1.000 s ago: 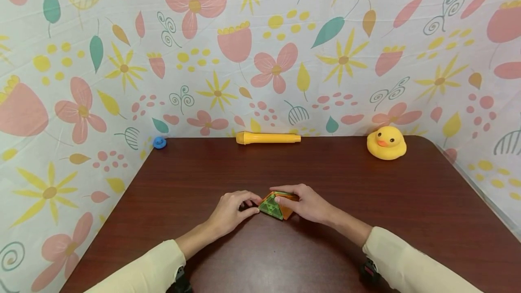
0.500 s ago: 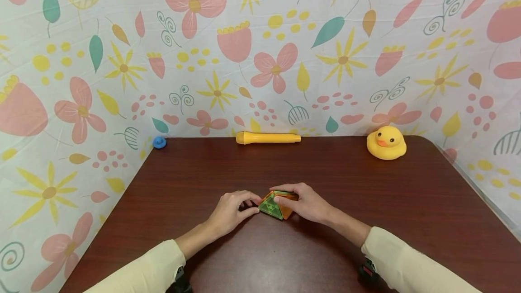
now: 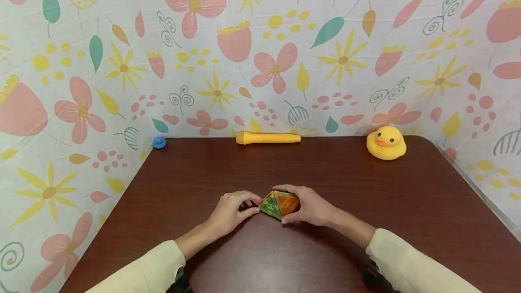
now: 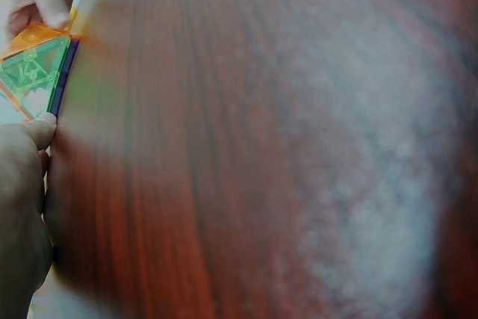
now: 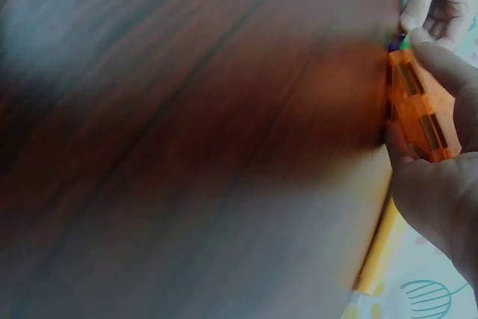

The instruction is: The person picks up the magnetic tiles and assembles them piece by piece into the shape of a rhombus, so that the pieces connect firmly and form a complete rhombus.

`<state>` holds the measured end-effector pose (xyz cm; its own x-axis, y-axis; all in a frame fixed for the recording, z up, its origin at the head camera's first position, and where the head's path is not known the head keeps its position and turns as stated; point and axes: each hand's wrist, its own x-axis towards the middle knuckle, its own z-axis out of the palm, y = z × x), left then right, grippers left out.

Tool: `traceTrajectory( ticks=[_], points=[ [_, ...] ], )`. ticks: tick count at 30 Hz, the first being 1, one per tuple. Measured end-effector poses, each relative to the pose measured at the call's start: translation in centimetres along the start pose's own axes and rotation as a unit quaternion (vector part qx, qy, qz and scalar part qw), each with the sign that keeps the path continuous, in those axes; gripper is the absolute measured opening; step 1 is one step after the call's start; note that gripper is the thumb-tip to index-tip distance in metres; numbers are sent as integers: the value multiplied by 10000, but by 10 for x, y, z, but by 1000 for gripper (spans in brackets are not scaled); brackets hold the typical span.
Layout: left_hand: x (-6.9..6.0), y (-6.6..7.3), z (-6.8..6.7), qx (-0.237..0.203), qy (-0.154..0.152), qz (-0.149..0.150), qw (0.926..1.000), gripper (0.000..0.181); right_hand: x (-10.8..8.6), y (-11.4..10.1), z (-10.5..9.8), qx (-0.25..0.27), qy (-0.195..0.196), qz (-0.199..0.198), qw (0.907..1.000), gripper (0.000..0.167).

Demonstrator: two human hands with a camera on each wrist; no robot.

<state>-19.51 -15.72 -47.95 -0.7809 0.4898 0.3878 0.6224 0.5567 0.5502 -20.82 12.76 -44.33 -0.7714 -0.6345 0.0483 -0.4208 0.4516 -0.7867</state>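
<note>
A small pyramid-like build of translucent magnetic tiles (image 3: 270,206), green and orange triangles, stands on the table near its middle. My left hand (image 3: 232,211) pinches its left corner between thumb and fingers. From the right, my right hand (image 3: 311,205) grips the orange side, thumb low at the front and fingers behind. In the left wrist view, the green triangle (image 4: 36,72) faces the camera above a dark purple strip (image 4: 64,80) along the bottom edge. The right wrist view shows an orange tile (image 5: 418,113) between right thumb and fingers. The build's back is hidden.
The dark wooden table (image 3: 195,166) meets a flower-printed cloth (image 3: 277,21) at the back. A yellow toy microphone (image 3: 268,138) lies along the far edge. A yellow rubber duck (image 3: 386,143) sits at the back right, a small blue duck (image 3: 159,142) at the back left.
My right thumb has moved from the upper front face of the build down to its lower front corner, uncovering more orange. The left hand and the build have stayed in place.
</note>
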Motion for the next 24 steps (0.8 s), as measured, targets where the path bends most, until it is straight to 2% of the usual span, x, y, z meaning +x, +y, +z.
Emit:
traceTrajectory(
  ticks=[2,6,12,24],
  points=[
    [0,0,0,14,-9,-7,10000,20,-1,2,-1,-448,-28,-199,9988,86],
    [0,0,0,30,-9,14,10000,20,-2,4,-1,-923,14,-456,9947,87],
    [0,0,0,37,36,19,10000,20,-2,5,0,-1124,72,-644,9915,82],
    [-1,-1,3,84,70,-29,9999,20,-3,8,4,-1118,212,-714,9909,77]
  ],
)
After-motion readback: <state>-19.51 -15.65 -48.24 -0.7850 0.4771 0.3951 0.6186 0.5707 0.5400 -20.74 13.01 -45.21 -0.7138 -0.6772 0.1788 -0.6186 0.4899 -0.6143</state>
